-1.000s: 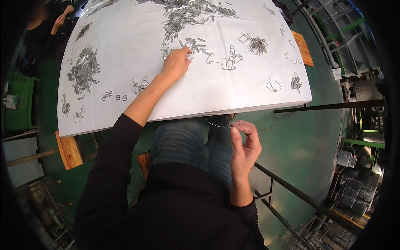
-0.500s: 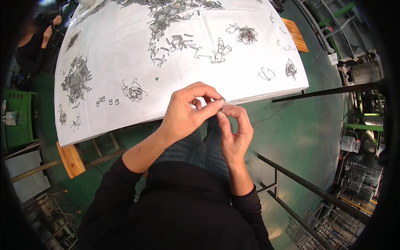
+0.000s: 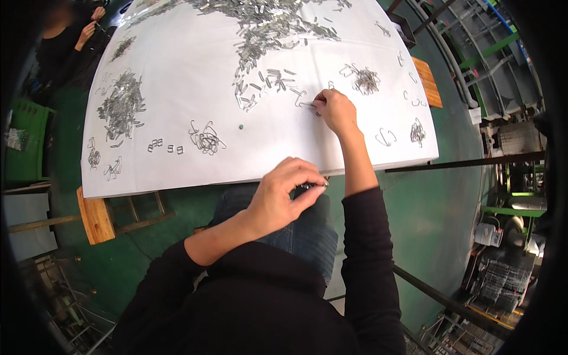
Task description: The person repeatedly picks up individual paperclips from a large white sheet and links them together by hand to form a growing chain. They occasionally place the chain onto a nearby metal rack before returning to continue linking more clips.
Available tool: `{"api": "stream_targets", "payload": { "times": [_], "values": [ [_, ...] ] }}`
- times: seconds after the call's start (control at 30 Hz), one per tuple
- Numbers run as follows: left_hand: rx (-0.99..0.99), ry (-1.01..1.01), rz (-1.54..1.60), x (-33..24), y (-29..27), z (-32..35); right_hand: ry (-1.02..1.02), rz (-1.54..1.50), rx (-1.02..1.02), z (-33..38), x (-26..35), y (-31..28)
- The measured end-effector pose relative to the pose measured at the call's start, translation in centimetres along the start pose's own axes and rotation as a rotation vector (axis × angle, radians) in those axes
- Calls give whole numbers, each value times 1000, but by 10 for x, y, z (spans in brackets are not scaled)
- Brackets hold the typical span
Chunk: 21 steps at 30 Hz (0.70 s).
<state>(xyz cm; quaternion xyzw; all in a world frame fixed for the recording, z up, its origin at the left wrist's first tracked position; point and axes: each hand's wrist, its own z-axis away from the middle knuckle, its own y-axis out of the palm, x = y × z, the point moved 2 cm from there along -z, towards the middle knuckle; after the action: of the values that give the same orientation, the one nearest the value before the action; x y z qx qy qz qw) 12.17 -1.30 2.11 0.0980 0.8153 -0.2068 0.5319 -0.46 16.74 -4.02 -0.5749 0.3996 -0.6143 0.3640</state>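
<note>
My left hand [image 3: 275,198] is held in front of the table's near edge, thumb and fingers pinching a small metal piece [image 3: 326,183] whose shape is mostly hidden. My right hand [image 3: 338,112] reaches out over the white-covered table [image 3: 284,139], its fingertips closed down among bent wire hooks. One thin wire hook [image 3: 300,99] sticks out just left of those fingers; whatever lies beneath them is covered by the hand. Beyond and to the right is a tangled pile of wire hooks [image 3: 367,81].
A big heap of small metal strips [image 3: 254,44] spreads across the far side. More strips [image 3: 121,106] lie at left, near several small metal links [image 3: 171,149] and a hook cluster [image 3: 206,139]. A green dot [image 3: 241,127] lies mid-table. Another person [image 3: 74,35] works at far left.
My right hand has left my left hand and moved forward onto the table among the wire hooks. My left hand has dropped slightly, still pinching the small metal piece. The view has shifted a little.
</note>
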Motion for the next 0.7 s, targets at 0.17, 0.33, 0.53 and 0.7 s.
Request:
{"api": "stream_targets", "payload": {
  "times": [0.17, 0.33, 0.53, 0.7],
  "values": [
    [-9, -24, -6, 0, -1, 6, -189, 330, 175, -14, 15, 13],
    [-42, 5, -46, 4, -3, 8, -86, -495, -22, 57, 12, -15],
    [-60, -22, -41, 1, -4, 4, 157, -1054, -158, 168, 39, -54],
    [-55, -30, -64, -4, -6, 4, 183, -1289, -225, 200, 63, -55]
  ]
}}
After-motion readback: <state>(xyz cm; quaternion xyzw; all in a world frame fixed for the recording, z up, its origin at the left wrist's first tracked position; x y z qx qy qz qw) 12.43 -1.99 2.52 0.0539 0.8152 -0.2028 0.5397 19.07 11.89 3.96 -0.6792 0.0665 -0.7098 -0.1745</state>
